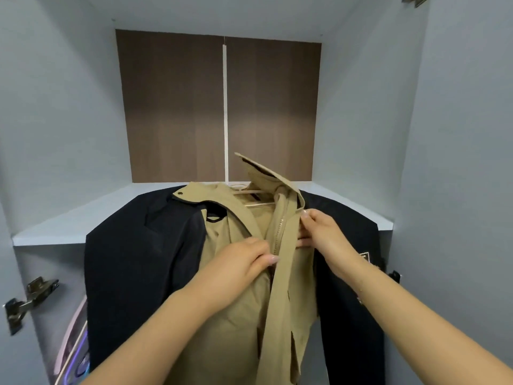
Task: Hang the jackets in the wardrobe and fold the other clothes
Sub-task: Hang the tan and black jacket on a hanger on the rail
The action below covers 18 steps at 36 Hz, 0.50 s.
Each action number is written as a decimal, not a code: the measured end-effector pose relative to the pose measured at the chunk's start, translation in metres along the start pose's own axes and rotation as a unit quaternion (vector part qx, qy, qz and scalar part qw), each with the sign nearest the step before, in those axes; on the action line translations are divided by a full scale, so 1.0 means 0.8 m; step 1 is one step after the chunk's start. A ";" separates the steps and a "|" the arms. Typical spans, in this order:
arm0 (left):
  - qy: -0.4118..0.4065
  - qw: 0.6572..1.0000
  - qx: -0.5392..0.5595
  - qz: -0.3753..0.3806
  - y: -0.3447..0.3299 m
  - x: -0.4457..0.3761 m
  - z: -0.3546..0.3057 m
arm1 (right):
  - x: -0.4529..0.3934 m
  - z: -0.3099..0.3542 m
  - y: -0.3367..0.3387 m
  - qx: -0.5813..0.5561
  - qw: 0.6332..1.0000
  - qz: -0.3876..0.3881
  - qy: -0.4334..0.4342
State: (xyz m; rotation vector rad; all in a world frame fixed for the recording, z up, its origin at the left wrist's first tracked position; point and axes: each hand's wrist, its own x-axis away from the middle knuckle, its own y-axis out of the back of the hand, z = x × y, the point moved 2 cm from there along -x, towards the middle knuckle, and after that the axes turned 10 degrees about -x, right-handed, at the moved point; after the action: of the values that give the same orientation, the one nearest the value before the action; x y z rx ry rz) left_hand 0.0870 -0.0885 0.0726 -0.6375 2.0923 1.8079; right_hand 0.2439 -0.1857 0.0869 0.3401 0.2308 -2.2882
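- Grey wardrobe interior, seen from the head view; brown wood-grain back panel split by a white vertical strip.
- Pale shelf runs across the wardrobe, below the back panel.
- Tan jacket hangs on a light hanger, just in front of the shelf edge, centre of the wardrobe opening.
- Tan jacket's collar is flipped up on one side; zipper runs down its front.
- Left hand on the tan jacket's front left of the zipper, fingers curled and gripping the fabric edge.
- Right hand right of the zipper, fingers pinching the other front edge of the tan jacket.
- Both hands sit close together, either side of the zipper.
- Black jacket hangs directly behind the tan jacket, showing on both sides of it, below the shelf.
- Patch on the black jacket, right of the right hand.
- Metal hinge on the wardrobe's left side wall, below the shelf; another hinge on the right side.
- Pinkish hangers low left, beside the black jacket; blurred.
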 end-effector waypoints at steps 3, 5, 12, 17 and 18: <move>0.011 0.999 -0.019 0.046 -0.009 -0.009 0.006 | 0.008 -0.003 -0.005 0.051 0.998 -0.004 0.027; 0.020 0.998 -0.022 0.059 -0.014 -0.012 0.008 | 0.025 -0.015 -0.003 0.028 0.999 -0.029 0.030; 0.050 0.994 0.041 0.087 -0.017 -0.009 0.011 | 0.118 -0.097 -0.012 0.136 0.985 -0.048 0.097; 0.050 0.992 0.064 0.100 -0.007 -0.009 0.000 | 0.128 -0.099 -0.033 0.329 0.910 -0.123 0.220; 0.048 0.992 0.066 0.098 -0.005 -0.009 -0.002 | 0.126 -0.096 -0.037 0.349 0.895 -0.134 0.244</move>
State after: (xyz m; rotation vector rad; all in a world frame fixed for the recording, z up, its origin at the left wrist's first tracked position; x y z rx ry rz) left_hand 0.0956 -0.0894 0.0730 -0.5106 2.3898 1.7491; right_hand 0.1692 -0.2151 -0.0159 1.3290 -0.3386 -2.4527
